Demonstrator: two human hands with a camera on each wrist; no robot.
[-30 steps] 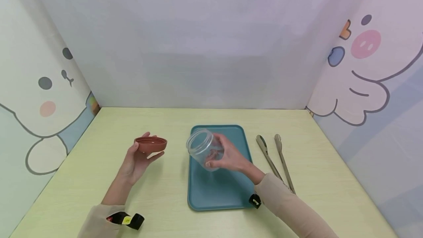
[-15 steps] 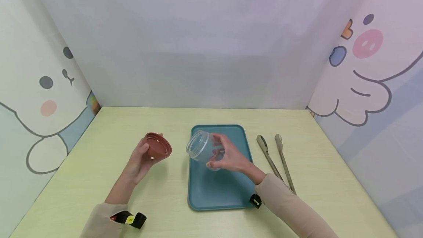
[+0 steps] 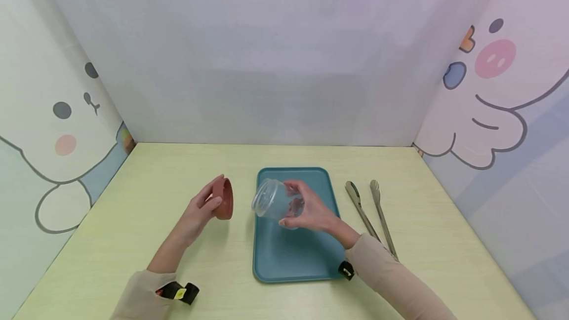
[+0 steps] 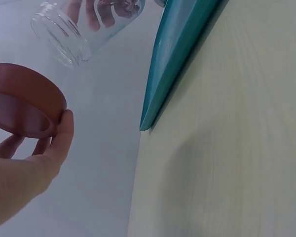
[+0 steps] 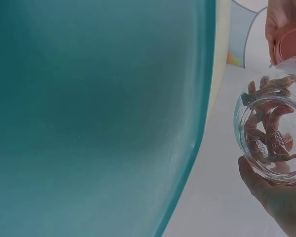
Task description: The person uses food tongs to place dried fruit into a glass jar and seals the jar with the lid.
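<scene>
My left hand (image 3: 195, 219) holds a reddish-brown screw lid (image 3: 227, 199) on its edge, inner side facing right toward the jar. Fingers and thumb pinch the rim of the lid in the left wrist view. With my right hand (image 3: 308, 209) I grip a clear jar (image 3: 268, 201) around its base end. The jar is tilted over the tray, its uncapped mouth pointing left and a gap separating it from the lid. Several wrinkled, reddish-brown dried pieces (image 5: 271, 128) lie near the jar's bottom, best seen in the right wrist view.
Beneath the jar is a blue-green rectangular tray (image 3: 295, 258) on the pale wooden table (image 3: 224, 270). A metal spoon (image 3: 364, 219) and a metal fork (image 3: 383, 219) lie right of the tray, partly behind my right sleeve (image 3: 391, 275). Printed curtains enclose the table.
My left hand has moved right and turned the lid from lying flat, inner side up, to standing on edge facing the jar. The jar has tipped slightly further toward horizontal.
</scene>
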